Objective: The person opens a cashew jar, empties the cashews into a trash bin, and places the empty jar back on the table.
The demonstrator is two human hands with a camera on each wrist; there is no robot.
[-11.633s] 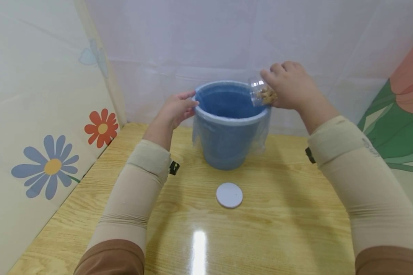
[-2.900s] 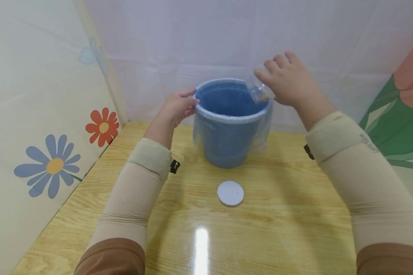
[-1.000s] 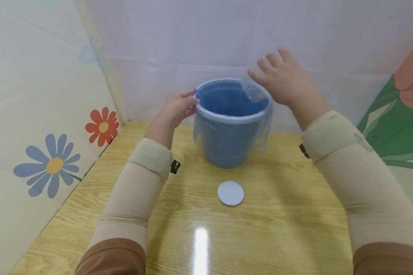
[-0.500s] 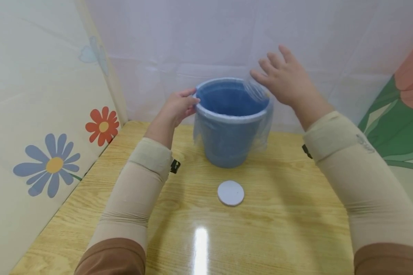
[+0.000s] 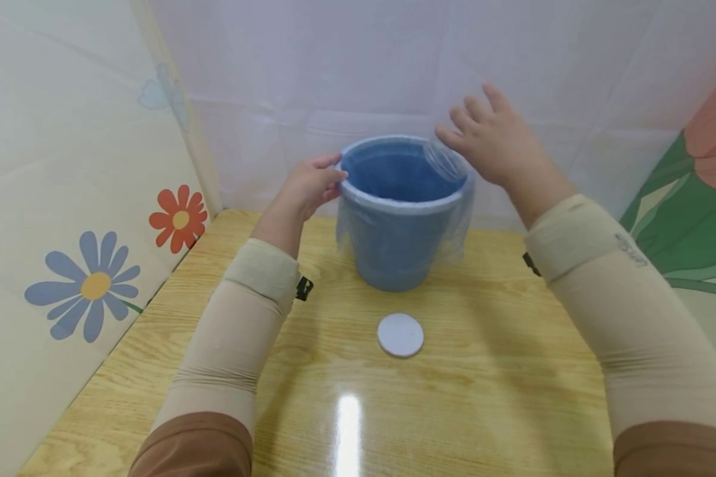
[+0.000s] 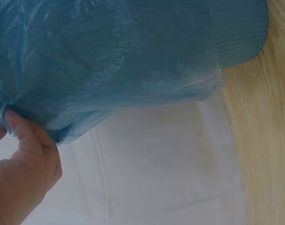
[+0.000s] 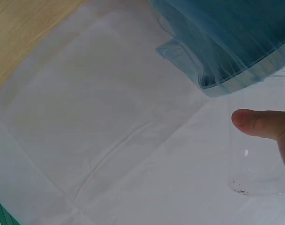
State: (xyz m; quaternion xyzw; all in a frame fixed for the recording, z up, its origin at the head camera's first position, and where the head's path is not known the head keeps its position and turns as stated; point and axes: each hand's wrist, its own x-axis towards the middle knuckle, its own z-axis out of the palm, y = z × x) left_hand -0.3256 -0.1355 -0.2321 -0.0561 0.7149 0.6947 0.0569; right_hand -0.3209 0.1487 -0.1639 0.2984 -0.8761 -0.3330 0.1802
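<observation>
A blue trash bin [image 5: 390,248] stands upright at the back of the table, a thin clear-blue plastic bag [image 6: 105,70] folded over its rim. My left hand [image 5: 310,187] grips the rim and bag at the left, thumb on the inner side. My right hand [image 5: 492,142] holds a clear jar [image 5: 443,160] tipped mouth-down over the bin's right rim. In the right wrist view, the thumb lies along the jar [image 7: 252,159], and only a few brown crumbs [image 7: 240,191] show at its base. The bin's bottom is hidden from view.
A round white lid [image 5: 400,335] lies flat on the wood-grain table [image 5: 483,371] in front of the bin. Behind the bin hangs a white cloth [image 5: 310,59]. A flower-printed panel [image 5: 92,165] borders the left side, and another with a tulip print stands at the right.
About twelve seconds ago the jar held brown pieces; now it looks nearly empty. My right hand has risen and tipped it further over the bin. The left hand and lid have stayed put.
</observation>
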